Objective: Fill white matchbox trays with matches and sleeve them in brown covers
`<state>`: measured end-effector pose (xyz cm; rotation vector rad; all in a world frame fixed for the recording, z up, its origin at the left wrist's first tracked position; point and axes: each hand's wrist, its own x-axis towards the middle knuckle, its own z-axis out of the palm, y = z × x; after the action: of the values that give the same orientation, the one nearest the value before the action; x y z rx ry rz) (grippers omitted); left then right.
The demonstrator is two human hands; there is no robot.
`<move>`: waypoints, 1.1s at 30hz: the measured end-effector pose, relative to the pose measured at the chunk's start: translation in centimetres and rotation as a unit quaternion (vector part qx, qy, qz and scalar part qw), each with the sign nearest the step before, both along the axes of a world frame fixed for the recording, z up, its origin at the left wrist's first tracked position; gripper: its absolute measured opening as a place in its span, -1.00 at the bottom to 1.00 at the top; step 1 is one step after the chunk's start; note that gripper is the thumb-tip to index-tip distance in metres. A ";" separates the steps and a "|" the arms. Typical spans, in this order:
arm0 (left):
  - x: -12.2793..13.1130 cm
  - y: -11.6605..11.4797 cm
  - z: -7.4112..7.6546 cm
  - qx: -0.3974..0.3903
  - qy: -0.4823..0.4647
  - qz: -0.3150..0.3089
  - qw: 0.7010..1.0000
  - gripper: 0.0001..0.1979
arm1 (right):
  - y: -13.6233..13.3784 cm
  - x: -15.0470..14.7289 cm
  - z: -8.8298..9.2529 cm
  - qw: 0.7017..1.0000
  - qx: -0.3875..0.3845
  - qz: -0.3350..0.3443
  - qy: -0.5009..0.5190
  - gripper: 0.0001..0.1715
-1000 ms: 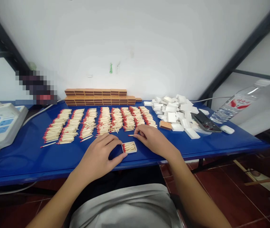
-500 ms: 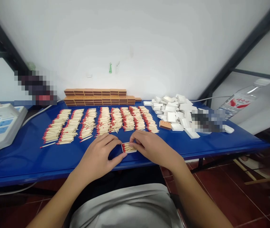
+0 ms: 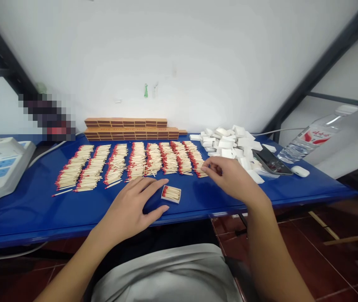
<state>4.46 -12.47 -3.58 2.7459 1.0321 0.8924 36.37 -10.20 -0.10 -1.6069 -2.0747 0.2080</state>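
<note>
A small white matchbox tray (image 3: 179, 201), filled with red-tipped matches (image 3: 171, 193), lies on the blue table. My left hand (image 3: 136, 203) rests at its left, thumb and index finger spread apart, holding nothing. Over the near end of the rightmost row of matches (image 3: 194, 155) is my right hand (image 3: 229, 178), its fingers curled and thumb and index tips close together. Whatever may be between those tips is too small to make out. Several more rows of loose matches (image 3: 136, 159) stretch to the left.
Brown matchboxes (image 3: 131, 133) are stacked along the wall. A heap of white trays (image 3: 226, 142) sits at the back right, beside a phone (image 3: 271, 161), a white earphone case (image 3: 300, 171) and a tilted water bottle (image 3: 314, 136). At the left is a power strip (image 3: 1, 167).
My right hand has left the filled tray and moved right to the last match row, now covering the loose brown matchbox. My left fingers have spread away from the tray.
</note>
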 end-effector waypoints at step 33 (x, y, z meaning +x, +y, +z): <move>-0.2 0.3 -0.4 -0.008 0.030 0.004 1.000 -0.58 | 0.1 4.9 -0.5 0.998 -0.005 -0.019 0.066 -0.51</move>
<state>4.31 -12.13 -3.96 2.7736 1.0569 0.8045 41.25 -10.07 -0.57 -1.5944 -1.9450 0.3033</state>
